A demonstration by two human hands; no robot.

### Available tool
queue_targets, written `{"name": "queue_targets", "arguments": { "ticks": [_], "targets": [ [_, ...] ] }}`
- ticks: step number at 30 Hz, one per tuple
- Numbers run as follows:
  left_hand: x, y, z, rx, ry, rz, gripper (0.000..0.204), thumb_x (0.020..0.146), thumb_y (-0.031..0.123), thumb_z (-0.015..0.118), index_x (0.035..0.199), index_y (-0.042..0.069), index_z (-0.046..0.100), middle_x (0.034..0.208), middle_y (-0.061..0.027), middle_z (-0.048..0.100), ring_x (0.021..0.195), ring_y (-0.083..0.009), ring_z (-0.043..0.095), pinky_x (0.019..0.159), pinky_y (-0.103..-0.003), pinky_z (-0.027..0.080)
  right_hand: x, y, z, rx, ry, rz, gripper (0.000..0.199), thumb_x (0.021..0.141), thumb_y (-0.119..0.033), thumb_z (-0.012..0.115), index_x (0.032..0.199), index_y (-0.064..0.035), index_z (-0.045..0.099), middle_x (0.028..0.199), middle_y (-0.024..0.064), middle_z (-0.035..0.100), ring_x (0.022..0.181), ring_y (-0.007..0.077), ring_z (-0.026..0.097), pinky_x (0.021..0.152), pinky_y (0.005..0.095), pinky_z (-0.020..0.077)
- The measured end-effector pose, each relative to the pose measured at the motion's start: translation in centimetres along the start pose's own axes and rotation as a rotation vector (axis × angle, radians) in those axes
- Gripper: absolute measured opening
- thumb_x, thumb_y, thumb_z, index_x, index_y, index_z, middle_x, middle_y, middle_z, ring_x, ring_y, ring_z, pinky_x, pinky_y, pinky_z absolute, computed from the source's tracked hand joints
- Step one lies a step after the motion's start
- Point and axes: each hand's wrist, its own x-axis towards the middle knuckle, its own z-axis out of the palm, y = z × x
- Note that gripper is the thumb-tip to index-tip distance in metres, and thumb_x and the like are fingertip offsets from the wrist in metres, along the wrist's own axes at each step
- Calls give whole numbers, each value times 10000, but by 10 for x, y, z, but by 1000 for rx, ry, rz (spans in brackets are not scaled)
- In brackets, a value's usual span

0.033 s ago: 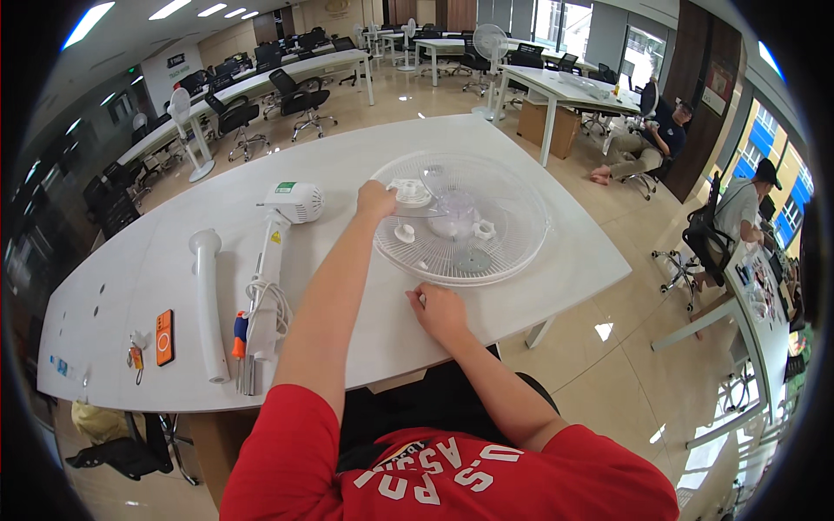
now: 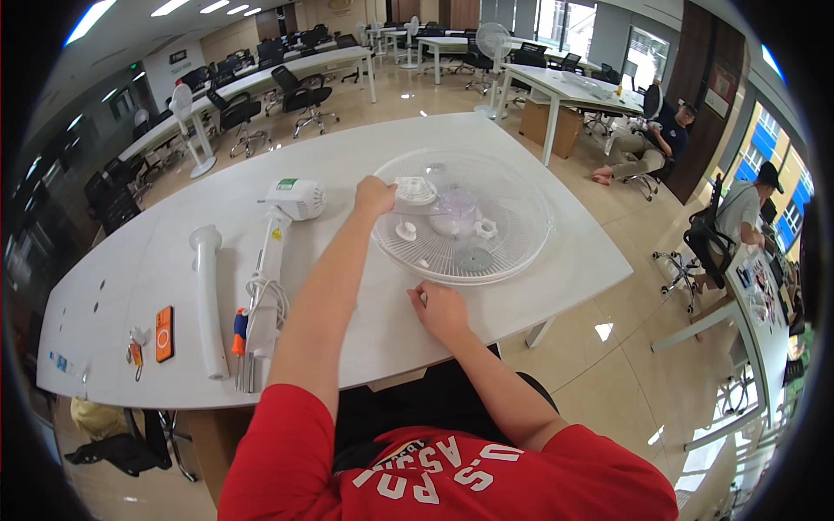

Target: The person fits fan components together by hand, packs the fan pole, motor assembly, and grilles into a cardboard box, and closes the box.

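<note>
A fan grille [image 2: 512, 252] of clear, fine wires lies flat on the white table, with a translucent fan blade [image 2: 453, 215] in its middle. My left hand [image 2: 375, 197] reaches over the grille's left rim, its fingers closed at the edge of a white ribbed plastic part [image 2: 416, 190]. Within the grille's outline also lie a small white cap [image 2: 406, 231], a white ring-shaped knob [image 2: 486, 228] and a grey disc [image 2: 474, 260]. Loosely curled, my right hand [image 2: 440, 311] rests on the table just below the grille, with nothing visible in it.
Left of my arm lie a white fan motor head with its pole [image 2: 276, 230], a coiled cord [image 2: 268, 304], a white tube [image 2: 208, 300], an orange-and-blue screwdriver [image 2: 240, 330], an orange phone [image 2: 165, 334] and keys [image 2: 135, 352]. Two people sit at the right.
The white ribbed part has shifted slightly right and now shows more of its face beside my left fingers. My right hand stays in place.
</note>
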Motion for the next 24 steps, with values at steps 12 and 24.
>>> {"name": "queue_targets", "arguments": {
  "ticks": [12,24],
  "targets": [
    [-283,-71,-86,135,220,171,721,886,344,812,1438,-21,524,1312,-247,632,1236,-393,601,1033,-467,488,32,-53,-4,323,-276,-167,243,961,-302,725,1000,-65,763,822,169,731,785,369,707,724,460,542],
    [-309,-111,-19,27,297,187,1043,840,184,829,1605,-102,180,1444,-308,504,1311,-483,500,1142,-532,386,95,-91,80,170,-587,-527,201,969,-172,661,1064,-25,759,978,191,764,914,389,720,853,452,563]
  ]
}}
